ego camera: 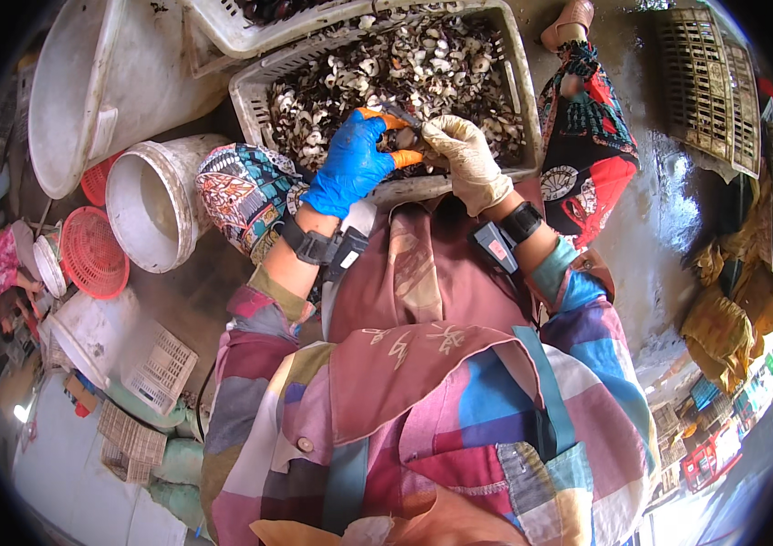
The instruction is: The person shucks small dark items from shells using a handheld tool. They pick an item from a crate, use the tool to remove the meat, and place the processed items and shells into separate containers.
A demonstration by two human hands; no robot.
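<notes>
My left hand [356,160] wears a blue glove with orange covers on the thumb and fingertips. Its fingers and thumb curve around a small roundish brownish piece [405,139], perhaps shellfish. My right hand [466,160], in a cream glove, pinches a narrow dark object [399,113] whose tip reaches the left fingers; I cannot tell whether it is a tool. Both hands meet above the near side of a white plastic crate [526,89]. A heap of white and dark pieces [386,68], which look like shellfish or shells, fills the crate.
Another white crate [222,34] stands behind. At left are a large white tub [72,89], a white bucket [147,205] and a red plastic basket [94,252]. Another person [7,273] works at far left. Stacked crates [707,95] stand right on the wet floor [659,205].
</notes>
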